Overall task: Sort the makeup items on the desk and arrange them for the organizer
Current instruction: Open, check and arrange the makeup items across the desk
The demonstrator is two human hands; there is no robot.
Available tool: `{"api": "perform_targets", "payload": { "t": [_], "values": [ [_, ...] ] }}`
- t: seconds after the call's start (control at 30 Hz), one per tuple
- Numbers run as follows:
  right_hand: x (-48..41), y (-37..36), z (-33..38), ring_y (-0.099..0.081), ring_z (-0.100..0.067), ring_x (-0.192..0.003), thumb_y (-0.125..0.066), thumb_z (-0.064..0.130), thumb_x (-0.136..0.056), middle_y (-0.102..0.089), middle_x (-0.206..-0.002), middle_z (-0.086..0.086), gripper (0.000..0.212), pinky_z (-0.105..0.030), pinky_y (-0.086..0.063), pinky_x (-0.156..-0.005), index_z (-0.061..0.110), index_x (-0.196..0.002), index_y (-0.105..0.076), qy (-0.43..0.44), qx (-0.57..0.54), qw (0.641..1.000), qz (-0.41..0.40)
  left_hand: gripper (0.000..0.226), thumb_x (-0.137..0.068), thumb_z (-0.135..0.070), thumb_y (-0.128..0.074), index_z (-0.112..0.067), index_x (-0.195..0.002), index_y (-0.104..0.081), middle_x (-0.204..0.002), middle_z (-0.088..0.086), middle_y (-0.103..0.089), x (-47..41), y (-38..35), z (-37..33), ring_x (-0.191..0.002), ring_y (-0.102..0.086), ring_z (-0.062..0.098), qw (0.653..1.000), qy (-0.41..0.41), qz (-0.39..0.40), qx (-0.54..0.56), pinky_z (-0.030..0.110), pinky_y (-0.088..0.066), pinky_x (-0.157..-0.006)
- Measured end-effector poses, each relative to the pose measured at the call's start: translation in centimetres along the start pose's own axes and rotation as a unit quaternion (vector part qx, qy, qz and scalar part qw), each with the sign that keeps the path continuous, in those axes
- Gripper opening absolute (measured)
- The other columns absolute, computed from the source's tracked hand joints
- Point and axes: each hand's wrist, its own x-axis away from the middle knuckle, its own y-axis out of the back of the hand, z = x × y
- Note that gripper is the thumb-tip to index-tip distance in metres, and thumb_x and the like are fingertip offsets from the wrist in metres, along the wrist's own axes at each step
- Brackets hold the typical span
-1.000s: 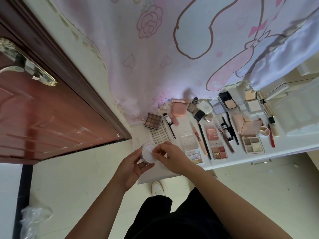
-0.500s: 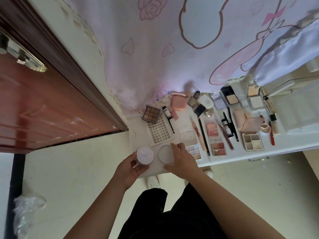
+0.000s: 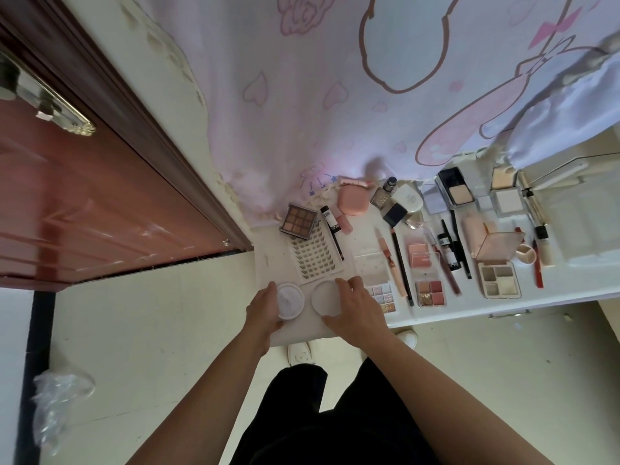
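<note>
A round white powder jar (image 3: 290, 301) stands at the desk's near left corner, and my left hand (image 3: 263, 312) grips its left side. Right beside it lies the jar's round white lid (image 3: 324, 298), which my right hand (image 3: 357, 305) holds between thumb and fingers. The white desk (image 3: 476, 305) carries many makeup items: a brown eyeshadow palette (image 3: 298, 220), a sheet of false lashes (image 3: 315, 259), a pastel palette (image 3: 382, 297), a pink compact (image 3: 351, 202), blush palettes (image 3: 430, 292), pencils and brushes.
A clear acrylic organizer (image 3: 585, 226) stands at the desk's far right. A reddish-brown door (image 3: 84, 209) stands open at left. A pink cartoon curtain (image 3: 352, 78) hangs behind the desk. A crumpled plastic bag (image 3: 55, 401) lies on the floor at left.
The lid came off the jar. My right hand carried it right and set it on the desk beside the jar, while my left hand lowered the jar onto the desk.
</note>
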Motion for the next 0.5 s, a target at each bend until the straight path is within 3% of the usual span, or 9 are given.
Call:
{"api": "perform_targets", "payload": {
  "t": [0.13, 0.2, 0.33, 0.43, 0.5],
  "values": [
    [0.0, 0.0, -0.1, -0.053, -0.026, -0.113, -0.069, 0.049, -0.082, -0.039, -0.128, -0.004, 0.075, -0.038, -0.052, -0.089, 0.017, -0.140, -0.035, 0.000, 0.001, 1.000, 0.005, 0.067, -0.090, -0.068, -0.034, -0.027, -0.142, -0.047, -0.142, 0.011, -0.037, -0.2, 0.1, 0.0, -0.124, -0.044, 0.030, 0.988, -0.023, -0.004, -0.154, 0.049, -0.046, -0.102],
    [-0.1, 0.1, 0.0, -0.053, -0.025, -0.113, -0.069, 0.050, -0.082, -0.039, -0.127, -0.004, 0.074, -0.037, -0.051, -0.089, 0.017, -0.140, -0.035, 0.001, -0.001, 1.000, 0.005, 0.074, -0.084, -0.068, -0.046, -0.026, -0.145, -0.041, -0.141, 0.012, -0.032, 0.1, 0.3, 0.2, -0.131, -0.037, 0.032, 0.964, -0.072, -0.007, -0.256, 0.044, -0.037, -0.109],
    [-0.2, 0.1, -0.2, -0.054, -0.027, -0.113, -0.070, 0.044, -0.083, -0.037, -0.131, -0.005, 0.077, -0.037, -0.050, -0.092, 0.016, -0.144, -0.032, 0.006, -0.022, 1.000, 0.018, 0.096, -0.075, -0.043, -0.077, -0.026, -0.151, -0.021, -0.147, 0.006, -0.020, 0.3, 1.1, 1.1, -0.137, -0.025, 0.028, 0.859, -0.207, 0.004, -0.468, 0.038, -0.039, -0.102],
    [-0.2, 0.2, -0.5, -0.057, -0.028, -0.112, -0.070, 0.030, -0.083, -0.034, -0.135, -0.006, 0.079, -0.035, -0.049, -0.094, 0.015, -0.149, -0.029, 0.001, -0.055, 0.998, 0.038, 0.101, -0.073, -0.042, -0.077, -0.025, -0.154, -0.020, -0.148, 0.002, -0.023, -0.6, 1.6, 1.6, -0.133, -0.032, 0.026, 0.768, -0.303, 0.008, -0.564, 0.038, -0.044, -0.100],
    [-0.3, 0.1, -0.7, -0.057, -0.029, -0.114, -0.067, 0.022, -0.084, -0.032, -0.139, -0.006, 0.078, -0.034, -0.047, -0.097, 0.015, -0.151, -0.028, -0.014, -0.096, 0.994, 0.052, 0.089, -0.075, -0.036, -0.074, -0.022, -0.151, -0.030, -0.143, 0.000, -0.035, -1.1, 1.8, 1.4, -0.128, -0.039, 0.025, 0.752, -0.338, 0.003, -0.566, 0.036, -0.045, -0.095]
  ]
}}
